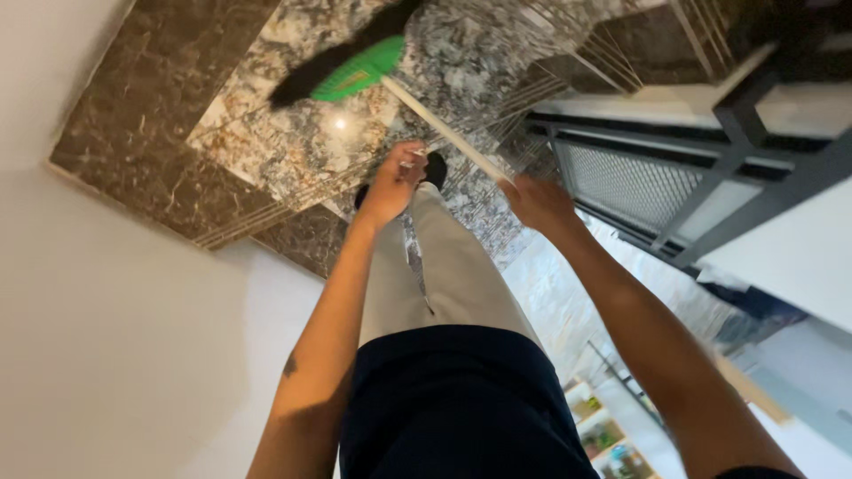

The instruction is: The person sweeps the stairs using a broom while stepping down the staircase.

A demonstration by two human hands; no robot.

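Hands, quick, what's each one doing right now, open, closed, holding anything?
Left hand: closed on the pale broom handle.
Right hand: closed on the same handle, higher up, away from the green broom head.

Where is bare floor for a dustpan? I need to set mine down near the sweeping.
Bare marble floor lies left of the broom head, bordered by the white wall. Tighter on the other side: the broom handle, the left hand and right hand gripping it, and the black railing.
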